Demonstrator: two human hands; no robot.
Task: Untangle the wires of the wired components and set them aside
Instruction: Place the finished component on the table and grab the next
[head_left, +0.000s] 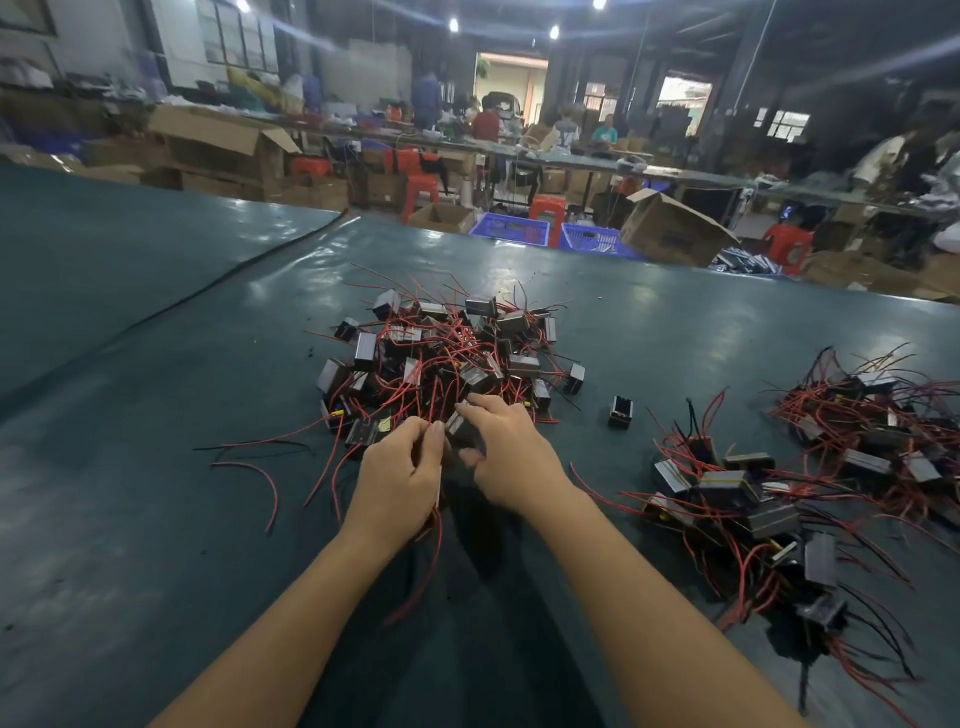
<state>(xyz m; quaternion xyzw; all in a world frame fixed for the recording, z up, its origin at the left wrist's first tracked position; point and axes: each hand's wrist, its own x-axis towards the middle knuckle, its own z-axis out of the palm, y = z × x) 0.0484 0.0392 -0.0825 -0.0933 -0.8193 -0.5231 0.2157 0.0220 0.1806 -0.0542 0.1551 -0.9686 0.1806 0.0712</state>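
A tangled heap of small black box components with red and black wires (447, 353) lies in the middle of the dark green table (156, 364). My left hand (402, 475) is at the heap's near edge, fingers curled, pinching red wires that trail down under my wrist. My right hand (506, 449) reaches beside it, fingers curled round a small black component (460, 428) at the heap's near edge. A second spread of wired components (753, 509) lies to the right, and another pile (878, 410) sits at the far right.
A single black component (621, 412) stands alone between the heaps. Loose red and black wires (254, 467) lie to the left. Beyond the table's far edge are cardboard boxes (670, 228), blue crates (511, 228), red stools and people at other benches.
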